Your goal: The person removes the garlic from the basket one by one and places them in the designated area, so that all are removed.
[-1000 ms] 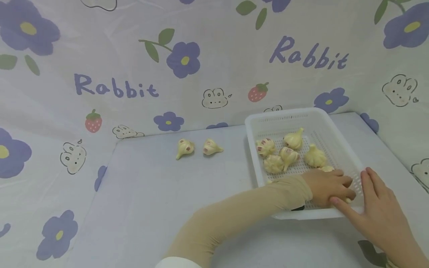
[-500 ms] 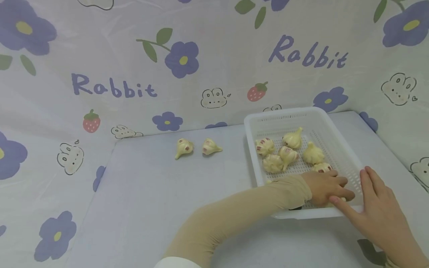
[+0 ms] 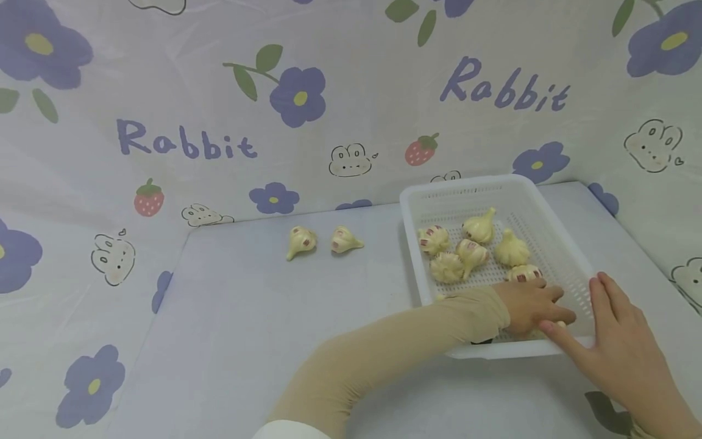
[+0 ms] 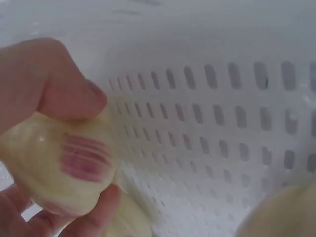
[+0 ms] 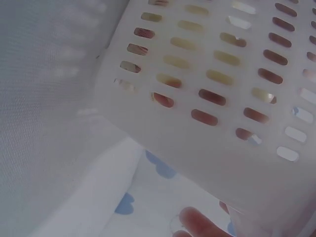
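My left hand (image 3: 529, 308) reaches into a white perforated plastic basket (image 3: 562, 241) at the right. In the left wrist view its thumb and fingers hold a purple-marked garlic bulb (image 4: 39, 158), with another garlic bulb (image 4: 131, 217) just under it. From the head view the held bulb is mostly hidden by the hand. My right hand (image 3: 625, 344) grips the basket's near right corner, thumb over the front rim and fingers along the right rim. Just beyond my left hand lies a purple-marked garlic bulb (image 3: 523, 274) beside a paler garlic bulb (image 3: 512, 249).
Several more bulbs, among them a garlic bulb (image 3: 479, 227), lie in the basket's far left part. Two sit outside on the table: a left garlic bulb (image 3: 301, 242) and a right garlic bulb (image 3: 344, 240). A patterned cloth (image 3: 307, 158) hangs behind the table.
My left hand has shifted slightly left inside the basket. The purple-marked bulb beyond it has moved a little up and left and shows more. My right hand stays at the corner.
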The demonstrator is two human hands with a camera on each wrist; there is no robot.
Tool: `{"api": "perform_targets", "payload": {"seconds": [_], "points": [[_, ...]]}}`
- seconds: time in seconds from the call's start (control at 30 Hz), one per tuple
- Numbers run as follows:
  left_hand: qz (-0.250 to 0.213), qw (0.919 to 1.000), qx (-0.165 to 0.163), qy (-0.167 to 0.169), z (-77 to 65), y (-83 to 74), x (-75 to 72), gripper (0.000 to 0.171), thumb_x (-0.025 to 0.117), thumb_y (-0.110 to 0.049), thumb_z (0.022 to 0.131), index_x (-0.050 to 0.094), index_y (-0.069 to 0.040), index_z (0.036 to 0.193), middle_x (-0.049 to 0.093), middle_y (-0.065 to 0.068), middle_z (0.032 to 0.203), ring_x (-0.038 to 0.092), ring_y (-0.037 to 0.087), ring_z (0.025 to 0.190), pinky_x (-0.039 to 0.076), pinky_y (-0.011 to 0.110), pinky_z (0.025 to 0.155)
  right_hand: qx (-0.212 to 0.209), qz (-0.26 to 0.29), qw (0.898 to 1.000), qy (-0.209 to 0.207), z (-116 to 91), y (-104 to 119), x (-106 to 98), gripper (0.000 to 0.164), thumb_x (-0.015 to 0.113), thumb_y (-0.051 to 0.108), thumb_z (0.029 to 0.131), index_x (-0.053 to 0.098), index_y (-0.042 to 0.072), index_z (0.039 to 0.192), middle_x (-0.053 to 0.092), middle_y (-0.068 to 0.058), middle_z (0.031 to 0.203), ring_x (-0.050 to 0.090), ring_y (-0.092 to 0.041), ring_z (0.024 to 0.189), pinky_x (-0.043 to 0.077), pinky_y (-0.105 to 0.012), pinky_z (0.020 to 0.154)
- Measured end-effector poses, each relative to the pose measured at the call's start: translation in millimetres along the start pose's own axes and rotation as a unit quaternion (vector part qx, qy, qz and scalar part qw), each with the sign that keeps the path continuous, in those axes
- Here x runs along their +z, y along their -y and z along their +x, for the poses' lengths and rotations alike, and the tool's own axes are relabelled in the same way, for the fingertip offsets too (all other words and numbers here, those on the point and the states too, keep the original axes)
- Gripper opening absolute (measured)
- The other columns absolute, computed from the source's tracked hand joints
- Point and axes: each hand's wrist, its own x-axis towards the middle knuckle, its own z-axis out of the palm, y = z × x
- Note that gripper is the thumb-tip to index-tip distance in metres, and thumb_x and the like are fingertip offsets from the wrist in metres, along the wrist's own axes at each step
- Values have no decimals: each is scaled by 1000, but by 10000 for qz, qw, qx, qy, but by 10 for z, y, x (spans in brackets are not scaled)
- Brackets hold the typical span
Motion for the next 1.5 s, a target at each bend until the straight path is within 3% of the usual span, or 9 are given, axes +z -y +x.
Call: {"api": "perform_targets", "payload": {"seconds": [0.23, 0.47, 0.77, 1.1, 1.5], "points": [[226, 9996, -78, -148, -32, 0, -18, 64, 56, -25, 106, 28, -45, 161, 31, -9, 163, 34, 7, 144, 28, 19, 117, 22, -66, 10000, 42, 6, -4, 4, 116, 71, 60, 90, 15, -15, 158, 17, -39, 164, 34, -69, 126, 29, -82, 99], [187, 9993, -320, -80, -71, 11, -75, 78, 70, -32, 99, 25, -45, 161, 29, -9, 162, 30, 9, 148, 30, 20, 117, -108, 17, 9999, -4, 0, -10, 0, 113, 72, 57, 91, 16, -16, 158, 17, -40, 163, 33, -71, 124, 26, -81, 102], [393, 9975, -310, -492, -92, 59, -88, 68, 65, -31, 100, 32, -40, 159, 34, -6, 159, 36, 9, 139, 33, 17, 114, -160, 57, 9998, -53, 10, -10, 10, 113, 73, 56, 90, 18, -16, 157, 19, -40, 162, 35, -71, 122, 28, -81, 99], [833, 9938, -472, -569, -143, 76, -221, 72, 66, -44, 97, 29, -38, 158, 33, -5, 158, 34, 12, 143, 27, 20, 120, -227, 108, 9996, -140, 3, -20, 4, 112, 73, 55, 90, 18, -18, 157, 19, -41, 162, 33, -72, 124, 23, -79, 108], [288, 9956, -710, -547, -310, 207, -331, 75, 69, -44, 96, 28, -41, 159, 32, -8, 158, 31, 9, 143, 31, 17, 116, -9, -44, 10000, 23, 5, -15, 23, 115, 71, 59, 90, 14, -15, 158, 17, -38, 164, 34, -69, 125, 28, -80, 102]]}}
